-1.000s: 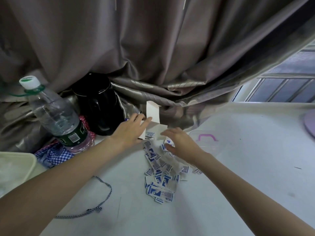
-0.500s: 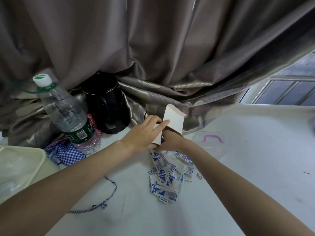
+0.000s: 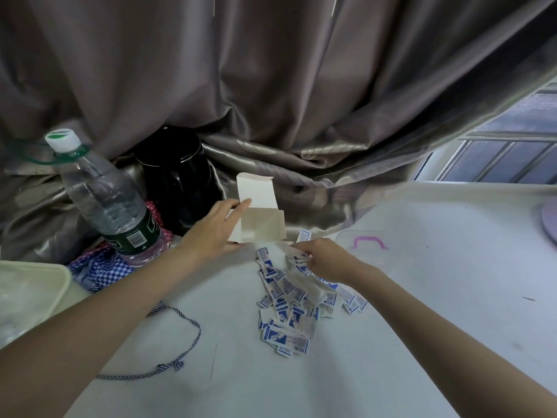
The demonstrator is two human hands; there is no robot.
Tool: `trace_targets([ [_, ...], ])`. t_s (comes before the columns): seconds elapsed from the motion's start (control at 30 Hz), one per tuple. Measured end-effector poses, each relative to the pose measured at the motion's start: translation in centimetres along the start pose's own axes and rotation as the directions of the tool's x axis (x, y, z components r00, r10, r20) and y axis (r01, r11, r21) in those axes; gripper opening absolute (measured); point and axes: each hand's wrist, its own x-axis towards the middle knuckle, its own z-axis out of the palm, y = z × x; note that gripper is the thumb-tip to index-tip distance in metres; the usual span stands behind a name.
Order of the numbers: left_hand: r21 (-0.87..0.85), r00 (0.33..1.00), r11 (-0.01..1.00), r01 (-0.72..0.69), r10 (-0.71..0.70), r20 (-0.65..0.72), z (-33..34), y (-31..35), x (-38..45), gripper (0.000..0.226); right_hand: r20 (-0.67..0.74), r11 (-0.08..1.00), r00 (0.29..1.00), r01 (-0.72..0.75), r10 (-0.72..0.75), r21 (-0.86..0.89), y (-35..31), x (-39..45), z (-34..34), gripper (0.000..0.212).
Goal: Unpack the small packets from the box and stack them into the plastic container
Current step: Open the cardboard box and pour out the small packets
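Note:
My left hand [image 3: 214,229] grips a small white cardboard box [image 3: 260,220] with its flap open, mouth tipped toward me, just above the table. Several small blue-and-white packets [image 3: 287,303] lie in a loose pile on the white table below and right of the box. My right hand [image 3: 324,260] is over the top of the pile, fingers curled on a few blurred packets. A clear plastic container [image 3: 367,245] with a pink clasp sits to the right of the pile, close to my right hand.
A water bottle [image 3: 104,200] and a black jug [image 3: 177,179] stand left of the box against a grey curtain [image 3: 271,101]. A checked cloth pouch [image 3: 102,267] with a striped cord [image 3: 174,342] lies at left, beside a pale green tub [image 3: 33,291].
The box has turned so its open mouth faces me. My right hand came out from the box and moved down-right onto the pile; more packets now lie there.

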Motion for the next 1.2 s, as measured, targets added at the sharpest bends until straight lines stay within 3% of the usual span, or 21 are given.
trace_targets([
  [0.1,-0.109,1.000,0.994,0.024,-0.024,-0.002,0.1,0.6,-0.3,0.087,0.025,0.997,0.999,-0.027,0.028,-0.068,-0.4,-0.1,0.4,0.058],
  [0.2,-0.187,0.997,0.979,0.080,-0.079,0.018,1.1,1.0,-0.6,0.088,-0.080,1.000,0.997,0.013,-0.013,-0.002,-1.4,0.4,0.2,0.050],
  [0.37,-0.255,0.958,0.929,0.269,-0.231,0.170,2.7,0.8,-1.4,0.088,-0.046,0.999,0.998,-0.037,0.036,-0.020,-1.6,1.0,1.1,0.046],
  [0.5,-0.061,0.874,0.906,0.418,-0.383,0.297,3.1,0.2,-1.6,0.095,-0.011,0.998,0.999,-0.042,0.042,-0.039,-1.6,0.9,1.6,0.046],
  [0.6,0.069,0.845,0.896,0.438,-0.437,0.308,2.7,0.8,-1.2,0.100,-0.032,0.998,0.998,-0.050,0.050,-0.026,-1.4,0.8,1.5,0.041],
  [0.7,0.160,0.897,0.930,0.332,-0.363,0.253,2.1,2.2,-0.5,0.094,-0.060,0.997,0.996,-0.069,0.068,-0.023,-0.9,0.8,1.1,0.038],
  [0.8,0.188,0.961,0.968,0.165,-0.201,0.191,1.6,4.3,0.3,0.084,-0.119,0.993,0.990,-0.086,0.077,-0.079,-0.6,0.4,0.5,0.038],
  [0.97,0.098,0.978,0.984,-0.152,0.135,0.160,1.9,9.0,2.5,0.069,-0.232,0.909,0.964,-0.208,0.129,-0.362,2.4,-1.2,-0.8,0.050],
  [1.1,-0.019,0.945,0.977,-0.210,0.208,0.251,3.3,12.4,4.4,0.069,-0.189,0.821,0.949,-0.313,0.252,-0.478,6.6,-3.2,-1.6,0.076],
  [1.2,-0.100,0.935,0.987,-0.127,0.152,0.320,4.4,14.2,5.9,0.074,-0.139,0.789,0.945,-0.323,0.295,-0.523,9.1,-4.0,-1.6,0.095],
])
